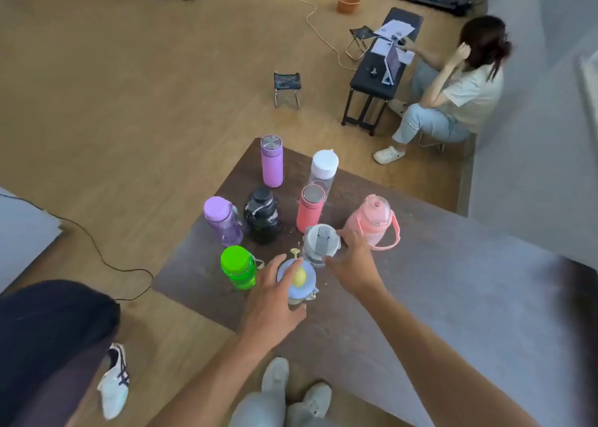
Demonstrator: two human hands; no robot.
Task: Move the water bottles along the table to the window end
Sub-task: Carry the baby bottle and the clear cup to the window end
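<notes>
Several water bottles stand clustered at the far end of a dark wooden table [339,323]. My left hand [270,300] wraps around a pale blue bottle with a yellow knob [299,279]. My right hand [354,264] grips the side of a clear bottle with a grey lid [320,242]. Around them stand a green bottle [238,266], a clear purple bottle [223,221], a black bottle [261,214], a coral flask [310,208], a lilac flask [271,161], a white-capped clear bottle [323,171] and a big pink jug with a handle [372,221].
A grey cloth [485,297] covers the table's right part. Another person's dark trousers [48,345] stand at the left. A seated person [453,96] is at a black bench [382,70]. A folding stool [287,86] and cables [97,248] lie on the floor.
</notes>
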